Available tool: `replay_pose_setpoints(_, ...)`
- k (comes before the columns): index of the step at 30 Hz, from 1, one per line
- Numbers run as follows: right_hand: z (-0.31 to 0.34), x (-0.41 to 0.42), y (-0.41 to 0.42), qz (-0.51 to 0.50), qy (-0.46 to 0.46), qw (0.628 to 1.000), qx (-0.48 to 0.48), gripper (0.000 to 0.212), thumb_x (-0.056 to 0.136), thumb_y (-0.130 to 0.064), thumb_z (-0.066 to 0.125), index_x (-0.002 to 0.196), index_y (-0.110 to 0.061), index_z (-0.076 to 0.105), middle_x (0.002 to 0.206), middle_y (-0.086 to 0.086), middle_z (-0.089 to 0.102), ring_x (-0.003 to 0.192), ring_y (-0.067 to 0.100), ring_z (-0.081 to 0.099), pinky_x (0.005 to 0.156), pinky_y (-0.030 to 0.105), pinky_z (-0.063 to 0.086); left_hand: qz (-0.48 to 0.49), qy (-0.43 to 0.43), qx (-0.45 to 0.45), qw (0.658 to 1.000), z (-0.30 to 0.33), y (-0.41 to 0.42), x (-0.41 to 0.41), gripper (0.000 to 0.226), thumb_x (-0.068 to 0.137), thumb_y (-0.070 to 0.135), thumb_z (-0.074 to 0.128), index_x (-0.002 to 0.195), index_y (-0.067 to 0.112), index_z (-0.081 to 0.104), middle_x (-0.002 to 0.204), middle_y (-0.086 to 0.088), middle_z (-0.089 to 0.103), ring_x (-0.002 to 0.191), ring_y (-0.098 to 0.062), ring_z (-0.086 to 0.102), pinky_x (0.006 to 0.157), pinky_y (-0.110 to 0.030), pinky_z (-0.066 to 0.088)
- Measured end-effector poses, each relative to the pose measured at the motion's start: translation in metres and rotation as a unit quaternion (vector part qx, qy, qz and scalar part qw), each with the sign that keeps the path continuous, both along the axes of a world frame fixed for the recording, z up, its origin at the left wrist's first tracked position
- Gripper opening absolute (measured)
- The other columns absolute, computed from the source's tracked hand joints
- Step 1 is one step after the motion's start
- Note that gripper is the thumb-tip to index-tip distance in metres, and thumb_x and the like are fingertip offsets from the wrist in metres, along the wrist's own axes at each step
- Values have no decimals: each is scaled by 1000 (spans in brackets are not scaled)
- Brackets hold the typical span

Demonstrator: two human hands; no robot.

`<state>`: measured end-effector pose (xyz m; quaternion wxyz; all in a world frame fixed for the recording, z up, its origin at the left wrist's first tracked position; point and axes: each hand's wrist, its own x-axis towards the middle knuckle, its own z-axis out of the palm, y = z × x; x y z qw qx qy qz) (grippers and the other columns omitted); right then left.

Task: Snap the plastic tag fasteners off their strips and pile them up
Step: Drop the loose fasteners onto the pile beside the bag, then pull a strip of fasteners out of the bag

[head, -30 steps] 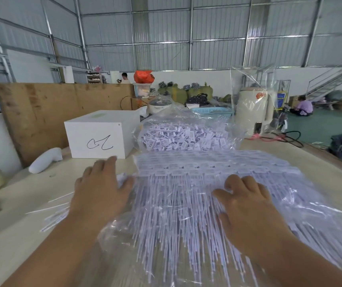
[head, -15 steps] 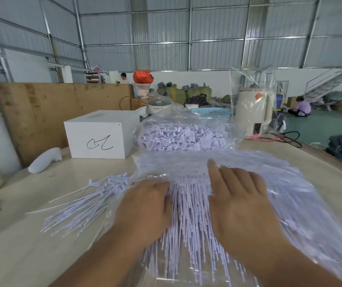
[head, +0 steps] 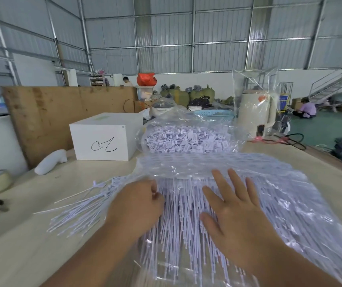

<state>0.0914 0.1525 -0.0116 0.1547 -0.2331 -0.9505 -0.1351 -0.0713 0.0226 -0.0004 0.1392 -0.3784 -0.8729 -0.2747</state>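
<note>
Left hand (head: 137,206) shifted, apparently gripping fasteners (head: 186,214).

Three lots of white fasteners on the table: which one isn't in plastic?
The loose fan of fasteners left of the left hand, bare on the table; the other two lie in clear bags.

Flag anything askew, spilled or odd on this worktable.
A loose fan of white plastic tag fasteners lies splayed on the pale tabletop left of the clear plastic bag of fastener strips, outside it. A few single strands stick out further left. Nothing looks damaged.
</note>
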Motion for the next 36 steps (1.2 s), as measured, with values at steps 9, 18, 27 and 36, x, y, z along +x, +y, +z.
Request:
replay_pose_setpoints(9, 1, 1, 9, -44, 51, 997, -44, 88, 82, -61, -17, 155, -24, 14, 160, 8, -24, 145, 36, -24, 113, 55, -17, -217, -95, 64, 969, 26, -15, 39, 12, 75, 29, 56, 73, 27, 45, 51, 8, 50, 43, -6, 38, 46, -25, 33)
replay_pose_setpoints(18, 21, 8, -9, 133, 329, 931, 85, 18, 88, -23, 51, 90, -13, 65, 76, 1, 54, 66, 26, 51, 67, 38, 31, -381, -72, 98, 917, 27, -16, 58, 15, 77, 15, 56, 74, 22, 44, 51, 13, 45, 45, -4, 38, 49, -13, 29)
replay_pose_setpoints(27, 33, 18, -30, 214, 361, 904, 74, 12, 73, -4, 63, 75, -16, 61, 52, -1, 45, 44, 21, 39, 45, 31, 33, -298, 77, 103, 946, 28, -15, 59, 10, 69, 34, 49, 73, 27, 44, 71, 8, 49, 73, -5, 48, 62, -25, 42)
replay_pose_setpoints(36, 32, 19, -19, 112, 294, 949, -12, 40, 80, -34, 59, 114, -15, 67, 82, -5, 60, 63, 18, 60, 50, 22, 36, -349, 74, 154, 922, 30, -18, 67, 10, 68, 24, 61, 75, 28, 55, 108, 15, 49, 99, -14, 54, 78, -25, 43)
